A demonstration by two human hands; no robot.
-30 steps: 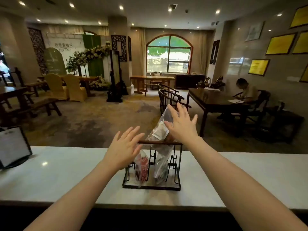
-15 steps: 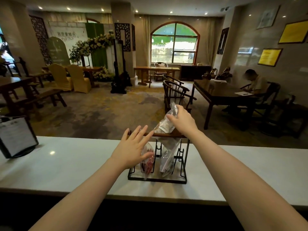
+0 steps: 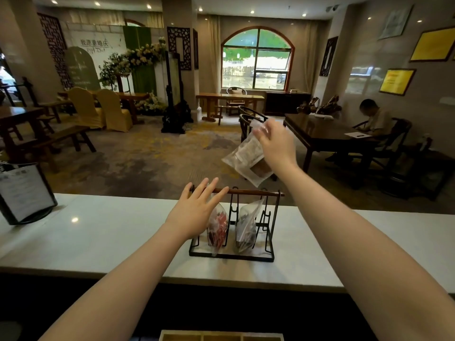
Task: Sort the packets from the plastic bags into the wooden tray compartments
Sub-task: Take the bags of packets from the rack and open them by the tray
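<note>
A black wire rack [image 3: 231,253] with a wooden top bar [image 3: 256,192] stands on the white counter. Two clear plastic bags hang in it: one with red packets [image 3: 218,227] on the left, one with dark packets [image 3: 246,226] on the right. My right hand [image 3: 277,146] grips the top of a third clear bag [image 3: 247,159] with pale and brown packets, held tilted in the air above the rack's right side. My left hand [image 3: 197,209] rests flat with spread fingers on the bar's left end, beside the red bag. The wooden tray [image 3: 221,336] with compartments shows at the bottom edge.
A black-framed sign holder [image 3: 24,193] stands at the counter's left end. Beyond the counter lies a lobby with dark wooden tables and chairs; a person [image 3: 376,119] sits writing at the right table.
My right hand has lifted the pale bag up and clear of the rack. The view tilted down, bringing the wooden tray into sight. My left hand settled on the bar.
</note>
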